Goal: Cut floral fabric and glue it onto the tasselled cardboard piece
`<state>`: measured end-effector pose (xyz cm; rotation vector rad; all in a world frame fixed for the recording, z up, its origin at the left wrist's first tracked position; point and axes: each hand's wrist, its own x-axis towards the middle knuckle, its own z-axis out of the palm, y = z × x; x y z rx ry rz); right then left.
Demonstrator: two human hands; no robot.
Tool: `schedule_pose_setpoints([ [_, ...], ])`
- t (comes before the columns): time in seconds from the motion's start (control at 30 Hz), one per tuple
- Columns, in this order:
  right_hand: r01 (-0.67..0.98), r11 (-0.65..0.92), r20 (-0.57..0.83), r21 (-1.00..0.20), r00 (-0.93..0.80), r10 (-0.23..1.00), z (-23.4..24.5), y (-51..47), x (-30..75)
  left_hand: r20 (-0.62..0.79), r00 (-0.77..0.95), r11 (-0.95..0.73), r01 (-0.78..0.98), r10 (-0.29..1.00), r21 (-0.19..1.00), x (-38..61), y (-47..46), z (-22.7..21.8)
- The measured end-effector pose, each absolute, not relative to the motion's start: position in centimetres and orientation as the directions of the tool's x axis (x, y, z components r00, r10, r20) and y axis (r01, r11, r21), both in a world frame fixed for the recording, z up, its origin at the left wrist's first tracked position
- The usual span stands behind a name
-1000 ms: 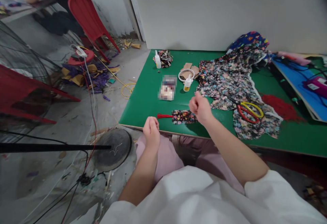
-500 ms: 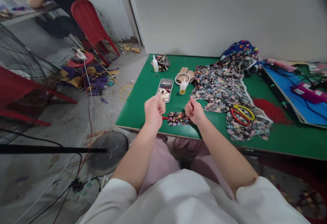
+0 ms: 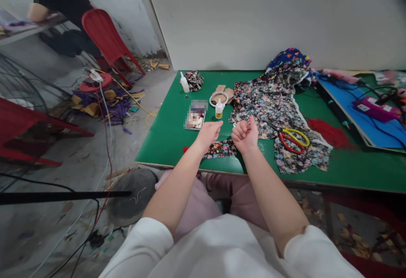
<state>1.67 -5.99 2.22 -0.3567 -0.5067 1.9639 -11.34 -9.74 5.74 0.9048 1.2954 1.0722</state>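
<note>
My left hand is closed in a pinch just above a narrow strip of black floral fabric, near the table's front edge. Whatever is between its fingertips is too small to make out. At the strip's right end my right hand is curled closed, thumb pointing up; I cannot tell whether it grips the strip or something thin. A red bit shows at the strip's left end, partly behind my left wrist. Beyond the hands stand a small yellow-labelled glue bottle and a phone lying flat.
Large floral fabric spreads rightward, with red-and-yellow-handled scissors on it. Red fibres, a blue board and a purple device lie further right. Another white bottle stands back left. A person sits beyond a red chair.
My left hand has moved right, closer to my right hand, and now covers part of the floral strip. My right hand has turned slightly, its thumb up. The whole view has shifted a little.
</note>
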Motion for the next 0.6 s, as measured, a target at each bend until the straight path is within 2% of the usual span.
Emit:
schedule_pose_setpoints([
  [0.3, -0.808, -0.332, -0.024, -0.486, -0.368, 0.930, 2.1, -5.7, 1.8, -0.232, 0.087, 0.234, -0.014, 0.969, 0.972, -8.7, -10.1, 4.1],
  [0.5, -0.791, -0.348, -0.058, -0.504, -0.371, 0.927, 2.2, -5.9, 1.3, -0.239, 0.209, 0.230, 0.064, 0.948, 0.971, -8.7, -10.2, 3.2],
  [0.6, -0.784, -0.350, -0.070, -0.514, -0.368, 0.927, 2.2, -6.0, 1.2, -0.205, 0.216, 0.197, 0.054, 0.955, 0.979, -8.2, -10.6, 2.2],
])
